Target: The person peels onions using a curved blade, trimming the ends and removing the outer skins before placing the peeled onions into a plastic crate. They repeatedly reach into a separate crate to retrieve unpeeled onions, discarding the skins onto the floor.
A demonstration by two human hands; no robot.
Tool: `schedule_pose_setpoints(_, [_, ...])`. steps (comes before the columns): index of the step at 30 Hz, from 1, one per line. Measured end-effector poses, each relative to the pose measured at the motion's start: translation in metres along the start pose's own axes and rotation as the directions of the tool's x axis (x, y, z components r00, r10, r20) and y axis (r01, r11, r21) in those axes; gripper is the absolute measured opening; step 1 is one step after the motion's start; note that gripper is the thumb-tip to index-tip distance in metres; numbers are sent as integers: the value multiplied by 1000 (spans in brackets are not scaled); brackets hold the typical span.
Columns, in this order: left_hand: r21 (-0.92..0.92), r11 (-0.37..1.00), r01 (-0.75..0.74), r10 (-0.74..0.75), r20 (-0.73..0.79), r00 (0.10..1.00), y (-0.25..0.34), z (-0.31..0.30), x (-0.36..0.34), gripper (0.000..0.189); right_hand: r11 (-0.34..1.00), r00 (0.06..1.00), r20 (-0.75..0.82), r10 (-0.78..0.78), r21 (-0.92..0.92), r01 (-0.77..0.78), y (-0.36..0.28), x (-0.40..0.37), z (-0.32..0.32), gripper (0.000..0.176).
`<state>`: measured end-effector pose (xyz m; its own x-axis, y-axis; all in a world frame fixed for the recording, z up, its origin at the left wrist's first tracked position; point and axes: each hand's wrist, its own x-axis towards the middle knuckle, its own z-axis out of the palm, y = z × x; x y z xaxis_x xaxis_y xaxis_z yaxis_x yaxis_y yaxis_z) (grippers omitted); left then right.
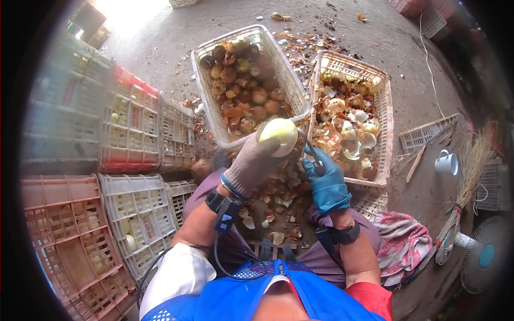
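Observation:
A pale peeled onion (279, 136) is held in my left hand (251, 163), which wears a greyish knit glove. Blue glove on, my right hand (325, 182) is closed round the dark handle of a small tool (317, 159), whose upper end reaches up beside the onion. Beyond my left hand is a white crate (293, 85) of unpeeled brown onions (258, 96). A second crate (383, 134), beyond my right hand, contains onion skins and cut pieces (348, 128).
Stacked crates (131, 125) with onions stand at the left, more (75, 235) nearer me. At the right are a white mug (446, 162), a straw broom (471, 171), a fan (484, 255) and a red-white cloth (401, 243). Peelings litter the floor (348, 32).

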<state>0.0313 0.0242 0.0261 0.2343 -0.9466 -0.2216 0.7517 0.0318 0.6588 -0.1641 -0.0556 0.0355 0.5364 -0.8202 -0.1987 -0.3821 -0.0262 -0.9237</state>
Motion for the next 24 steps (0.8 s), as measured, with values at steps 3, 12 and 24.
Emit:
schedule_pose_setpoints(3, [-51,998,-21,23,23,999,-4,3,-2,64,889,926,-85,-369,-321,325,10,3,3,46])
schedule_pose_setpoints(12, [-168,985,31,-34,-14,999,-5,26,-4,65,835,938,-107,-331,-497,238,-5,-1,-7,62])
schedule_pose_setpoints(24, [-10,1000,24,-24,33,999,3,34,-2,62,962,993,-11,115,250,-109,23,-7,18,32])
